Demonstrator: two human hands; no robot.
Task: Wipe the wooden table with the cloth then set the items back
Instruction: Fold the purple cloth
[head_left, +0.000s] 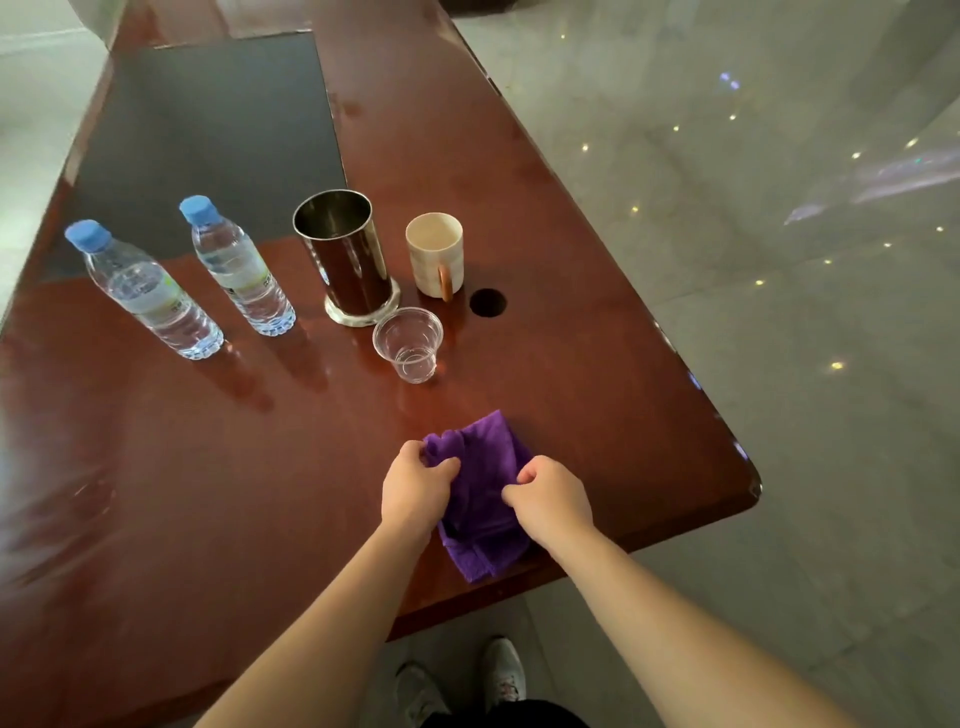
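Observation:
A purple cloth (480, 499) lies crumpled on the glossy reddish wooden table (208, 467), near its front right corner. My left hand (415, 486) pinches the cloth's left side and my right hand (553, 496) pinches its right side. Behind the cloth stand a clear plastic cup (409, 343), a cream mug (436, 254) with an orange handle, and a shiny metal cylinder (345, 252) on a coaster. Two water bottles (145, 291) (239, 267) with blue caps stand further left.
A dark inset panel (208, 140) covers the table's far middle. A round cable hole (487, 302) sits right of the mug. The table's right edge runs diagonally beside a pale tiled floor (779, 312). My shoes (467, 680) show below the front edge.

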